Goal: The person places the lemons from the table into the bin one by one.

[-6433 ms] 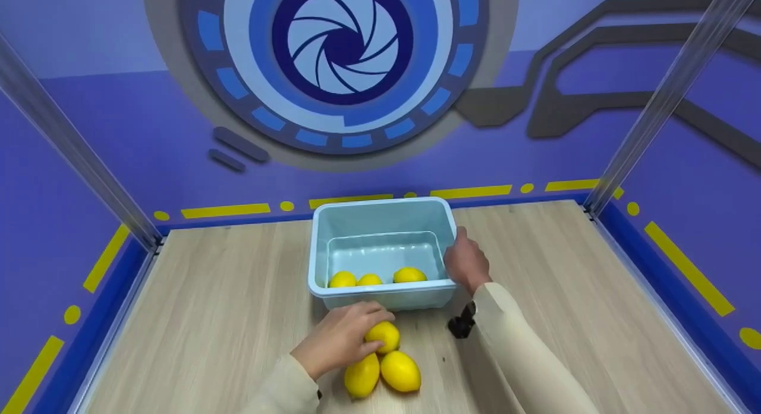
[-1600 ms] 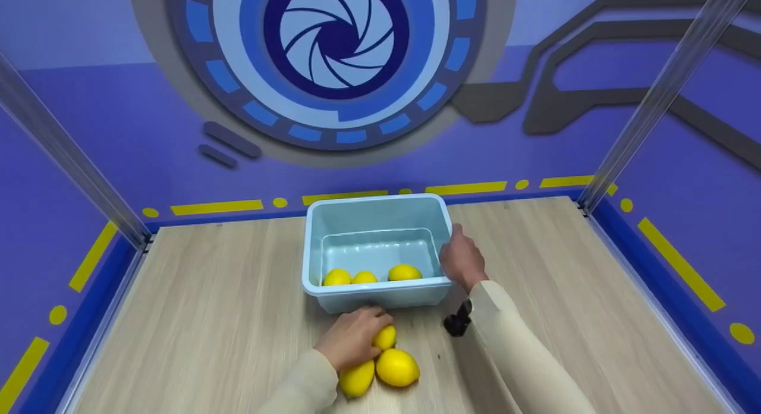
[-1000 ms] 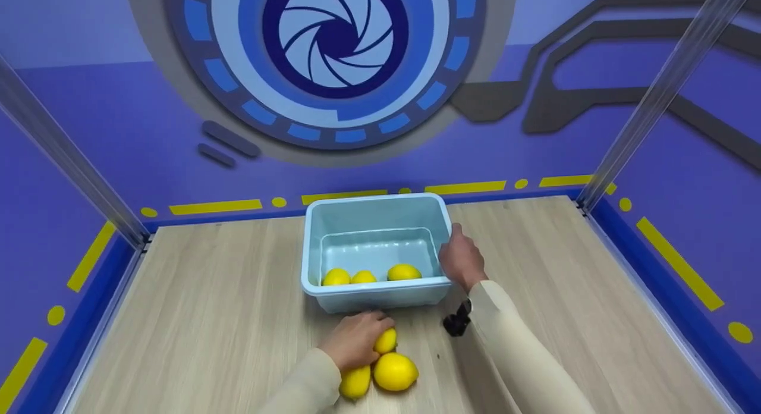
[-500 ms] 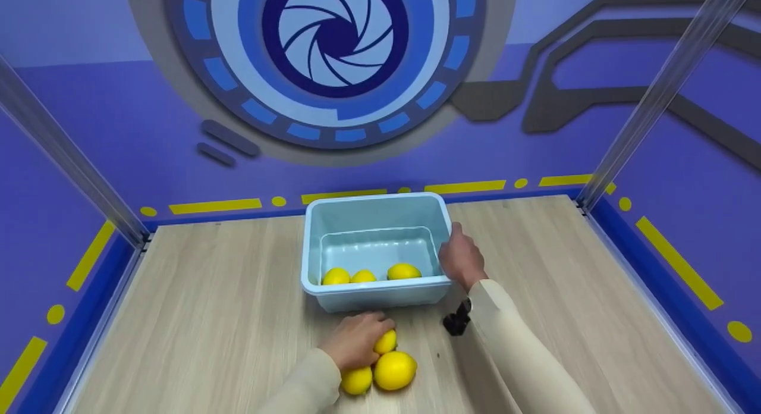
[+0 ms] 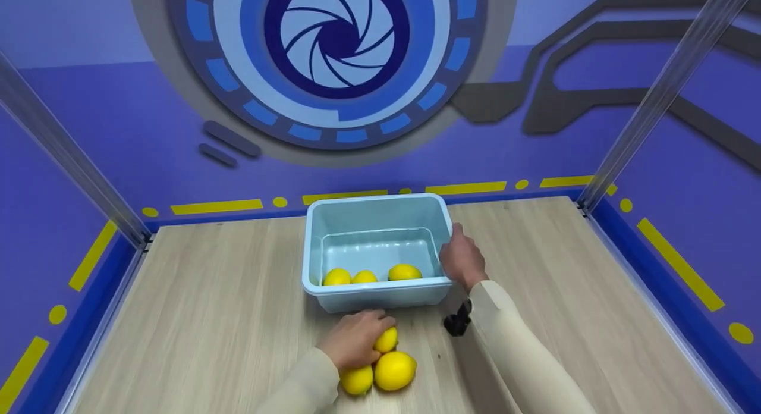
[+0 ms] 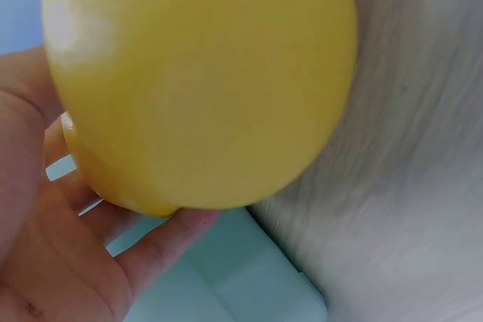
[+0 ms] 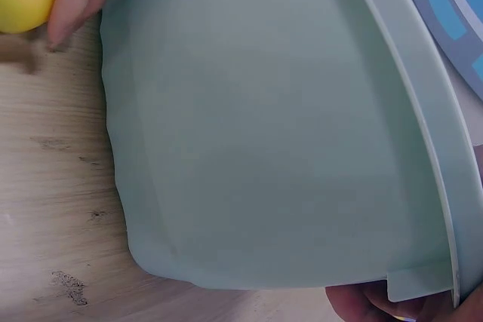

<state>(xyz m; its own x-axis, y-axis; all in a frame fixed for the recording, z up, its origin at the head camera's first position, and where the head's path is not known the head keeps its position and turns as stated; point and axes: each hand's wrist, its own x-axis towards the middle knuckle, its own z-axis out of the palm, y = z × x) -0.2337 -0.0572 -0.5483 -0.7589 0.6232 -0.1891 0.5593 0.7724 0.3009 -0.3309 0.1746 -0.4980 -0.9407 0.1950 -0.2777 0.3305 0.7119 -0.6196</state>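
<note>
A light blue plastic bin [image 5: 380,288] stands near the back wall, with yellow lemons [image 5: 405,272] lying along its front inside. My right hand [image 5: 462,258] grips the bin's right rim; in the right wrist view its fingers [image 7: 362,303] curl under the rim. Just in front of the bin, my left hand [image 5: 355,339] holds a lemon [image 5: 386,339], thumb on the near side and fingers over the far side. Two more lemons sit close against it on the table: one at the left [image 5: 357,380], partly under the hand, and one at the right [image 5: 395,371]. A lemon [image 6: 204,81] fills much of the left wrist view.
The wooden table [image 5: 220,319] is bounded by a patterned purple back wall [image 5: 137,164] and side walls. Clear corner posts [image 5: 654,99] rise at the back. A black wrist device [image 5: 458,320] hangs below the right sleeve.
Over the earlier frames my left hand shifts slightly right on its lemon, and the two nearer lemons turn and shift a little. The right hand stays on the bin, and the bin stays put.
</note>
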